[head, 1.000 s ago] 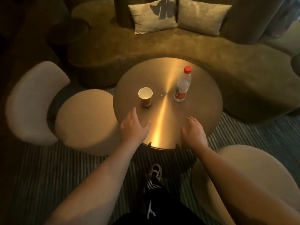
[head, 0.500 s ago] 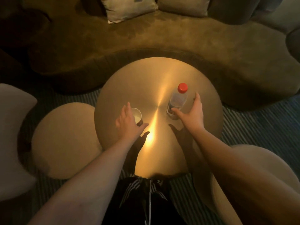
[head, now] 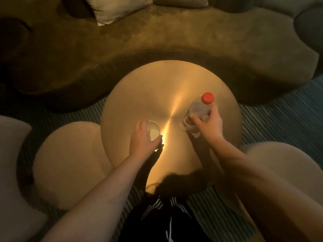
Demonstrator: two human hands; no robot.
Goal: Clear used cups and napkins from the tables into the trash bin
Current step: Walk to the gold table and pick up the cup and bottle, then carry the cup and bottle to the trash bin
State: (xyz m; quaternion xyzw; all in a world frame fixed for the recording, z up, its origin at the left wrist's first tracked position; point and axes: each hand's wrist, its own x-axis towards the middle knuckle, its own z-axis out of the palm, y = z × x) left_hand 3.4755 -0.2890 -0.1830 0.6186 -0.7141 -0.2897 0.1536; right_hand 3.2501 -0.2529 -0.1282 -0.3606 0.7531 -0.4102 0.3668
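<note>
A paper cup (head: 154, 131) with a white inside stands on the round brass-coloured table (head: 157, 88), left of its middle. My left hand (head: 142, 139) is wrapped around the cup's near side, fingers and thumb closed on it. A clear plastic bottle (head: 199, 109) with a red cap (head: 207, 98) stands tilted on the right half of the table. My right hand (head: 208, 124) grips the bottle around its lower body. No napkin and no trash bin are in view.
A curved dark sofa (head: 157, 41) with pale cushions (head: 118, 7) wraps behind the table. Round pale stools stand at the left (head: 70, 163) and right (head: 279, 163) of the table. Striped carpet (head: 279, 116) covers the floor. My legs touch the near table edge.
I have leaned in over the table. Both hands moved forward from the near edge: the left closed around the cup, the right closed around the bottle, which now tilts.
</note>
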